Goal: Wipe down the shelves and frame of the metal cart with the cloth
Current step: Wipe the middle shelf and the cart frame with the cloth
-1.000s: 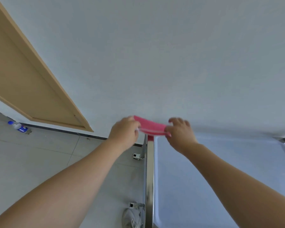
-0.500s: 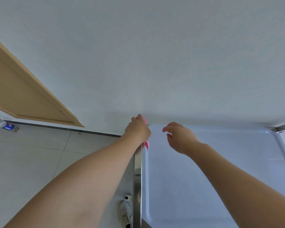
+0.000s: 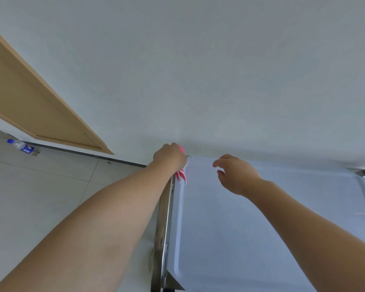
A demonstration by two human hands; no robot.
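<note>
Now the left hand [image 3: 170,158] is gripping the pink cloth [image 3: 181,175] on the cart's side rail [image 3: 163,224] at its far corner, apparently wiping the frame. The right hand [image 3: 236,173] is hovering beside it over the top shelf [image 3: 251,239], fingers loosely apart and holding nothing; next, the cloth likely needs drawing along the rail.

Pink cloth [image 3: 181,174], perhaps white-striped

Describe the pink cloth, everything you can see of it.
Only two bits of the pink cloth show. It is bright pink with pale stripes, soft and crumpled, bunched in the grip of the left hand. A small edge peeks out above the knuckles; a longer tail hangs below the hand, against the far left corner of the cart's top shelf, by the metal rail. The right hand is not touching it.
</note>
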